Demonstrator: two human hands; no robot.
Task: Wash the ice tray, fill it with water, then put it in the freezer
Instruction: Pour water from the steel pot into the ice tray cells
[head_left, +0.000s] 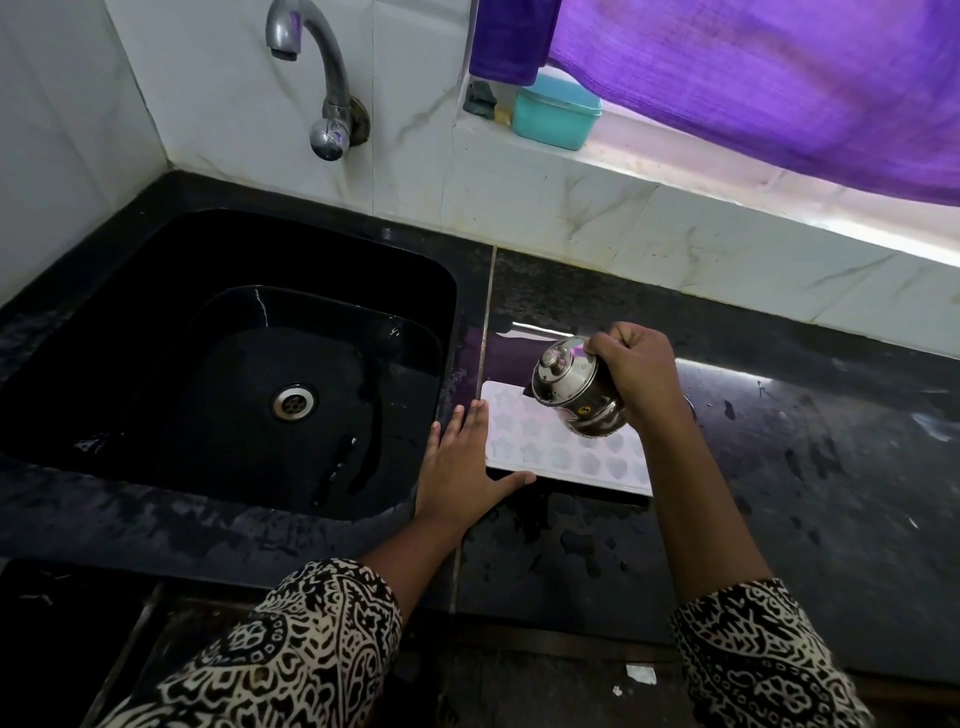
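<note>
steel jug (576, 391) gripped by right hand (638, 370) over ice tray (524, 448), left hand (461, 470) flat

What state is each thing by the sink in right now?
Ice tray: flat on the counter.
Steel pot: tilted over the tray, gripped by the right hand.
Left hand: fingers straight, touching the tray's left edge.
Tap: no water running.
Teal box: lid on.

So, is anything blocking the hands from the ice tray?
Nothing blocks the left hand, which touches the left edge of the ice tray. The right hand grips a steel pot tilted above the tray; only that pot lies between.
</note>
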